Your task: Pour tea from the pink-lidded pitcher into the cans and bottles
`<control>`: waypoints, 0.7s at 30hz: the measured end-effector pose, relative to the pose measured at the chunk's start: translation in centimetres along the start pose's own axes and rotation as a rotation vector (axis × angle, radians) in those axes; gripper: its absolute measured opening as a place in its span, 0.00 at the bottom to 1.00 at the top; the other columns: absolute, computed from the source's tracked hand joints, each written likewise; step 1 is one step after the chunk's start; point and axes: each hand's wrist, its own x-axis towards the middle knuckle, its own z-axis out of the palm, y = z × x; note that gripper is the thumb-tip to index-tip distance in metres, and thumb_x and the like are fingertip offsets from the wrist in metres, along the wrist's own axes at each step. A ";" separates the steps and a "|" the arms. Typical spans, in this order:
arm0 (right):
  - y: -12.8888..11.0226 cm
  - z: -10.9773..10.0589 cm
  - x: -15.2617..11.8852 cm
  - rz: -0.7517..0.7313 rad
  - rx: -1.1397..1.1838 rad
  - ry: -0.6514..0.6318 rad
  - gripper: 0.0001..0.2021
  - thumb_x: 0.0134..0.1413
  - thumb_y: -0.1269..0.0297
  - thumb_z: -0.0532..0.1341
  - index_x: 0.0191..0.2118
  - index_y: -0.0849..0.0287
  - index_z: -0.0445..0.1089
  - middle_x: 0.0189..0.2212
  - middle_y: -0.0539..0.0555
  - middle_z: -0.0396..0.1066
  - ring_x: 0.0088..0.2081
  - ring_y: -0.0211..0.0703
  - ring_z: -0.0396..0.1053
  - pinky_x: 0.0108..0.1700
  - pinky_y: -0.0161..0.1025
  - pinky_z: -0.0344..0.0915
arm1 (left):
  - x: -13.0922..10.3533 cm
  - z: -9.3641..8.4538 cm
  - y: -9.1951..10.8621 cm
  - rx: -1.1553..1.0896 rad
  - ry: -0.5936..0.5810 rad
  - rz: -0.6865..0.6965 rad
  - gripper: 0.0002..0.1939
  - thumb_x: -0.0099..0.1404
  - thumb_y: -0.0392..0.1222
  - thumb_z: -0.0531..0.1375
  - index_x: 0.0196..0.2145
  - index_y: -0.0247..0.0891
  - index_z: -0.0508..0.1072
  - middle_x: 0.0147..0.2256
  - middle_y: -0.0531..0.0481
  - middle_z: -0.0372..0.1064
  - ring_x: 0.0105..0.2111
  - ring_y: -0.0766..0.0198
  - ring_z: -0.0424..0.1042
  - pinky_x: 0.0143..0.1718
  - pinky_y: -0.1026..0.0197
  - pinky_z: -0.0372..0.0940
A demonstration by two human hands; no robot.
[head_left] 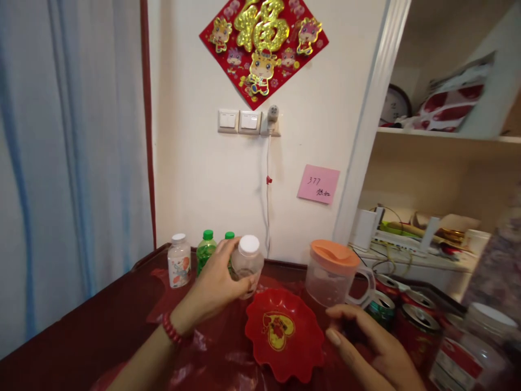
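Observation:
My left hand (220, 279), a red bead bracelet on its wrist, is wrapped round a clear jar with a white lid (249, 258). Just right of that jar lies a red scalloped plate (299, 326) with a yellow heart print. My right hand (366, 345) is at the plate's right side, thumb and forefinger apart, with nothing seen between them. Behind it stands a clear plastic pitcher (328, 279) with an orange lid. Left of the held jar are a green-capped bottle (206, 250), a second green-capped bottle (230, 235) partly hidden by my hand, and a white-lidded bottle (179, 263).
Several drink cans (419, 326) crowd the table's right side, beside a large white-lidded jar (468, 347). A red plastic sheet (228, 361) partly covers the dark table. The wall with a plugged-in cable (267, 206) rises behind; shelves (439, 136) stand at right, a curtain (81, 163) at left.

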 end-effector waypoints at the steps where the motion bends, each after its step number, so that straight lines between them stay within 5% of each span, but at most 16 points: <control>1: 0.1 0.1 0.0 0.018 0.028 0.006 0.19 0.58 0.43 0.64 0.42 0.53 0.78 0.37 0.56 0.78 0.38 0.50 0.76 0.38 0.37 0.74 | -0.3 0.7 0.5 0.025 -0.005 0.041 0.32 0.56 0.43 0.64 0.59 0.40 0.66 0.57 0.39 0.68 0.57 0.44 0.69 0.59 0.43 0.64; 6: 1.3 0.6 0.1 0.067 0.211 0.031 0.20 0.62 0.44 0.63 0.49 0.53 0.74 0.35 0.53 0.73 0.35 0.45 0.73 0.37 0.36 0.70 | -1.9 3.7 2.1 0.212 -0.062 0.260 0.29 0.59 0.42 0.65 0.57 0.38 0.65 0.54 0.38 0.71 0.54 0.43 0.70 0.59 0.38 0.61; 11: 0.4 1.0 0.6 0.124 0.260 -0.074 0.22 0.60 0.49 0.65 0.54 0.55 0.71 0.38 0.53 0.73 0.38 0.45 0.71 0.41 0.39 0.67 | -3.4 5.7 2.8 0.348 -0.107 0.515 0.32 0.57 0.38 0.65 0.59 0.41 0.65 0.53 0.41 0.72 0.53 0.44 0.71 0.61 0.36 0.56; 21: 0.0 1.1 0.5 0.079 0.216 -0.145 0.07 0.63 0.61 0.61 0.43 0.57 0.72 0.38 0.52 0.74 0.39 0.43 0.69 0.42 0.39 0.63 | -3.7 6.4 3.2 0.386 -0.076 0.632 0.32 0.59 0.35 0.61 0.62 0.42 0.64 0.53 0.41 0.71 0.52 0.47 0.70 0.60 0.38 0.57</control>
